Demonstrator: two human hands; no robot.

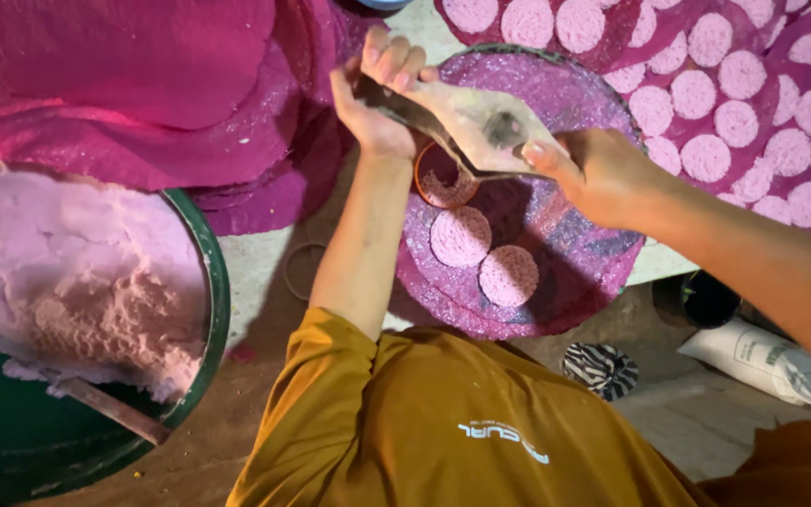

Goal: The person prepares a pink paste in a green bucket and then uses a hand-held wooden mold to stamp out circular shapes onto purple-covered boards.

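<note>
I'm looking down over my mustard-yellow shirt (452, 422) at a round magenta mat (574, 272) that glitters with grit. My left hand (377, 94) is up at the mat's far-left edge, grip closed around one end of a flat, dough-smeared scraper blade (466, 122). My right hand (589, 169) comes in from the right and its grip is pinched shut on the blade's other end, so the tool spans between both hands, tilted, above the mat. Directly under the blade sits a small orange ring mould (445, 176) on the mat, with pink dough showing inside it. Just nearer to me, two finished pink dough discs (485, 255) lie on the same mat, touching each other edge to edge, towards its centre.

Off to the left, a big green tub (213, 310) holds a heaped mass of pale pink dough (77, 282), and a stick handle (110, 408) pokes out from the dough's near side. A spare thin ring (304, 270) lies on the pale floor between tub and mat. Far left, bare magenta mats (124, 84) are stacked overlapping. At the far-right corner more mats are covered in rows of pink discs (734, 84). Lower right on the floor, a zebra-patterned cloth (601, 368), a white sack (767, 361) and a dark cup (709, 299)
</note>
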